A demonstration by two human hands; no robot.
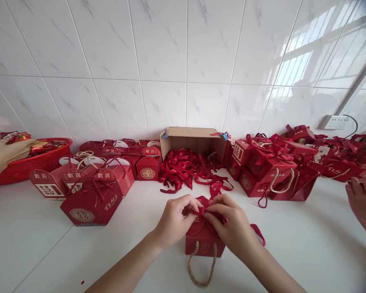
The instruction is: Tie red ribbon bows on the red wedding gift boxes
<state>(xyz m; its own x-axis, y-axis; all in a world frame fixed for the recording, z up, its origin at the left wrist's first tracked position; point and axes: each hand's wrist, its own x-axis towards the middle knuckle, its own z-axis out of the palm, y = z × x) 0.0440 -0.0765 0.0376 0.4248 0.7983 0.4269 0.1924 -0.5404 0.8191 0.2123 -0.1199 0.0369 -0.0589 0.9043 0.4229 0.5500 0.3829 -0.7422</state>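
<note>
A small red gift box (205, 243) with a twisted rope handle (201, 283) stands on the white table in front of me. On top of it my left hand (175, 217) and my right hand (230, 219) meet, each pinching a red ribbon (200, 209) over the lid. One ribbon end (258, 235) sticks out to the right behind my right wrist. Behind the box, a heap of loose red ribbons (183, 165) spills from an open cardboard box (189, 132). The fingers hide part of the ribbon, so its exact loop cannot be made out.
Several red gift boxes (93, 203) stand at the left, with more boxes bearing bows (270, 167) at the right. Another person's hand (10, 152) is over a red basin (27, 167) at far left; a further hand (362, 203) is at the right edge. A power strip (335, 122) is by the tiled wall.
</note>
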